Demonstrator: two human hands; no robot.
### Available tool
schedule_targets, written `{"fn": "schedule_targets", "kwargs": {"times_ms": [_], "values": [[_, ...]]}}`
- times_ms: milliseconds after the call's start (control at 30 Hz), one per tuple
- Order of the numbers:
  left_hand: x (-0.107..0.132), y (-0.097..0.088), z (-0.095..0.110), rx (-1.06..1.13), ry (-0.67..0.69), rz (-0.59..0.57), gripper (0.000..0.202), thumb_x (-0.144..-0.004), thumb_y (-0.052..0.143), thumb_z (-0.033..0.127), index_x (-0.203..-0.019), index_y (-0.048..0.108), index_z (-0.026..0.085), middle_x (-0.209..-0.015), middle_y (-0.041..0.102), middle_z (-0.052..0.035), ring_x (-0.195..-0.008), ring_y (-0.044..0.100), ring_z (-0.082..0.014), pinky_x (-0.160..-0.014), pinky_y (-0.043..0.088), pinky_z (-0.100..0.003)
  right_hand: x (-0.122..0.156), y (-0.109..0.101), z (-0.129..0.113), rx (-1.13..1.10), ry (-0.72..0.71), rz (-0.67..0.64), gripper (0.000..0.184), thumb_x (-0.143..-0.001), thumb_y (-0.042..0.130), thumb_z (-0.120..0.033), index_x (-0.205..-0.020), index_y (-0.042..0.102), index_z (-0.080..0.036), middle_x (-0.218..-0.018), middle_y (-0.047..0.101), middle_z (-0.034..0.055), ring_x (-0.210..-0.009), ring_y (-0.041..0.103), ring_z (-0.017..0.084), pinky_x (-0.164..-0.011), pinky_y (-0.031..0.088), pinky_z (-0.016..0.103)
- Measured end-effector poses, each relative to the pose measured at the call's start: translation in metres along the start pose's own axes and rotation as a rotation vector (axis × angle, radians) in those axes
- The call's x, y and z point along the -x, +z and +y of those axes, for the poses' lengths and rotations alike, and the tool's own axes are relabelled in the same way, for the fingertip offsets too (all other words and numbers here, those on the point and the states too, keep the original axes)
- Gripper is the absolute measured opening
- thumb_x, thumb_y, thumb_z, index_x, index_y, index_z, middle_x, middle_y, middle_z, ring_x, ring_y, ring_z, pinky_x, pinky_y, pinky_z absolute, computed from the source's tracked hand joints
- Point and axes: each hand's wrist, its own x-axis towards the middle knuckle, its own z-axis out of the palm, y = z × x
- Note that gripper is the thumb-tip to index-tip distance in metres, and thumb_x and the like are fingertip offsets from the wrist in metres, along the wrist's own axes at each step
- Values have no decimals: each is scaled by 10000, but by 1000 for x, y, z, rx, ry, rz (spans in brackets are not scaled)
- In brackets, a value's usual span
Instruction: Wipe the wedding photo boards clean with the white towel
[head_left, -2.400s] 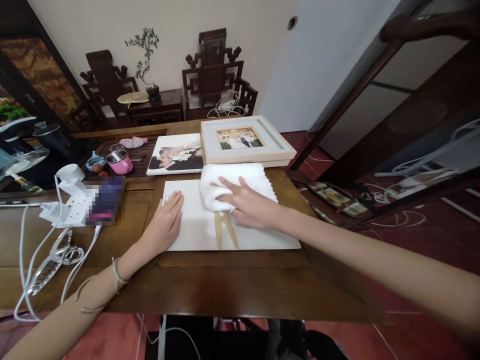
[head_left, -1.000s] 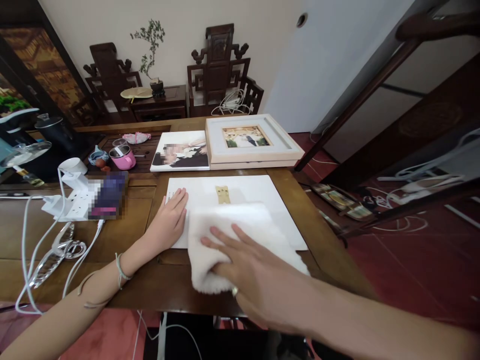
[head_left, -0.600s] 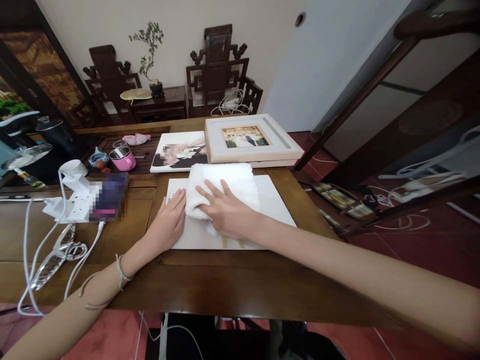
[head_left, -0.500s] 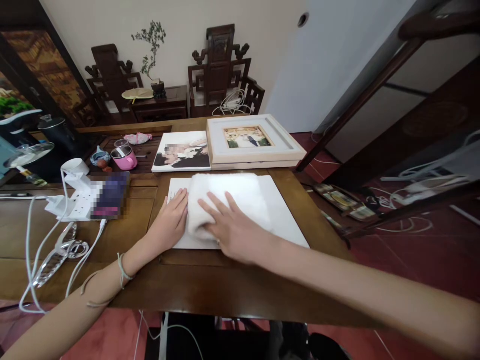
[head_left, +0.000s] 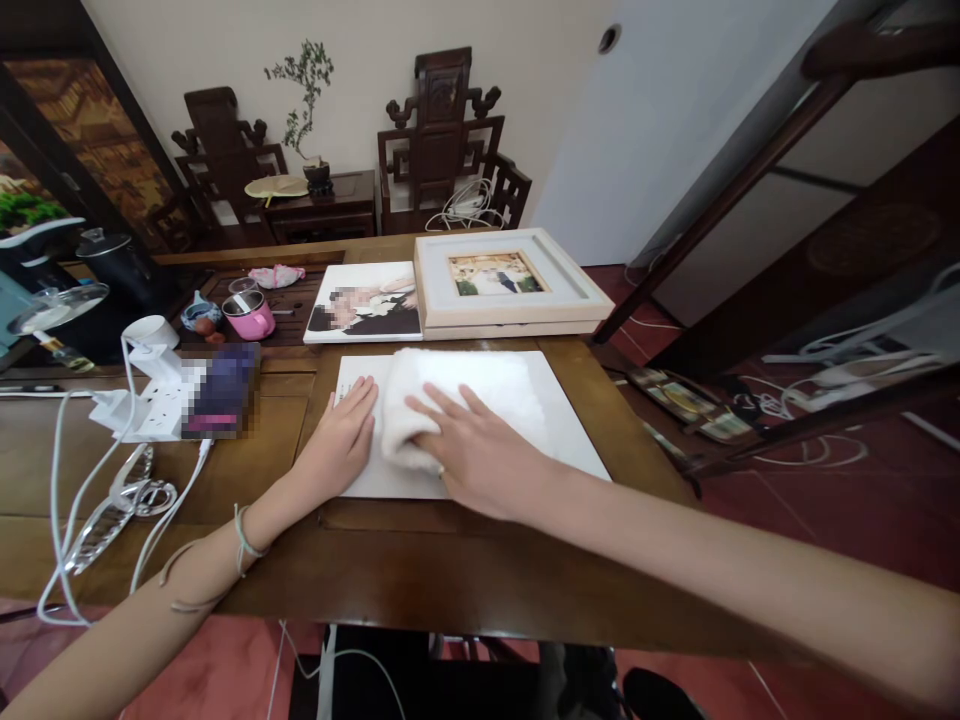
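A thick, fluffy white cloth (head_left: pixel 480 385), folded over at its left end, lies on a flat white board (head_left: pixel 574 440) on the wooden table. My right hand (head_left: pixel 480 450) holds the cloth from above, fingers spread across it and the thumb at the fold. On the board's left part rests my left hand (head_left: pixel 345 435), flat with its fingers stretched out, just left of the cloth. Small dark print on the board shows beside those fingers. The board's face under the cloth is hidden.
Behind the board lie a photo panel (head_left: pixel 364 315) and a pale wooden picture frame (head_left: pixel 517 315). At left are a white power strip (head_left: pixel 154 405), cables, a clear hair claw clip (head_left: pixel 120 510) and a pink cup (head_left: pixel 249 316). The table's front edge (head_left: pixel 450 625) runs near me.
My right hand and the cloth have slid slightly right across the board, opening a small gap to my left hand. The left hand has stayed in place.
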Motion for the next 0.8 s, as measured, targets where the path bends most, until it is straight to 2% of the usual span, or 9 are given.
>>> {"fn": "schedule_targets", "kwargs": {"times_ms": [133, 233, 367, 467, 533, 633, 733, 800], "values": [[-3, -3, -2, 299, -136, 189, 520, -949, 305, 345, -1356, 465, 64, -1448, 432, -146, -1361, 384, -224, -1154, 232, -431, -32, 0, -3, 74, 99, -10, 467, -814, 499, -112, -1276, 565, -98, -1514, 273, 202, -1391, 128, 437, -1078, 149, 666], [-4, -4, -2, 469, -208, 335, 527, -950, 331, 380, -1364, 459, 80, -1454, 431, -124, -1353, 396, -213, -1146, 262, -404, -34, 5, -16, 85, -61, -18, 452, -823, 510, -139, -1269, 582, -135, -1525, 249, 193, -1389, 125, 445, -1074, 114, 680], [-3, -5, 1, 494, -211, 402, 498, -958, 337, 371, -1375, 454, 125, -1468, 422, -88, -1367, 373, -196, -1161, 230, -384, -7, 11, -26, 21, -340, -2, 390, -751, 602, -164, -1133, 666, -116, -1507, 293, 199, -1389, 155, 432, -1089, 125, 660], [-2, -5, 3, 387, -159, 370, 500, -969, 305, 371, -1374, 452, 118, -1462, 430, -98, -1369, 371, -195, -1165, 223, -378, 23, 10, -21, -107, -474, -4, 298, -714, 590, -145, -985, 712, -121, -1469, 390, 157, -1393, 199, 382, -1123, 121, 606], [-1, -3, 4, 276, -83, 307, 520, -975, 274, 364, -1403, 402, 97, -1489, 381, -121, -1389, 332, -198, -1165, 222, -381, 37, 5, -12, -191, -460, -5, 326, -686, 545, -87, -958, 716, -146, -1400, 496, 123, -1383, 276, 309, -1147, 152, 527], [1, 0, 5, 88, 4, 176, 536, -974, 260, 338, -1441, 316, 82, -1532, 280, -148, -1430, 228, -227, -1164, 204, -441, 38, -4, 8, -232, -304, 36, 453, -641, 458, -1, -992, 705, -148, -1296, 591, 131, -1337, 382, 245, -1120, 271, 438], [2, 1, 6, -57, 29, 47, 488, -982, 241, 294, -1428, 341, 121, -1517, 318, -143, -1428, 231, -245, -1149, 178, -527, 16, -12, 30, -286, -113, 99, 509, -645, 398, 6, -1029, 688, -160, -1166, 667, 120, -1218, 514, 267, -977, 424, 415], [2, 1, 7, -114, 46, -3, 464, -983, 247, 264, -1411, 372, 136, -1499, 356, -139, -1420, 256, -245, -1143, 166, -552, -5, -17, 39, -389, -20, 166, 509, -663, 375, -22, -1039, 678, -181, -1095, 696, 82, -1061, 603, 256, -859, 468, 364]]}}
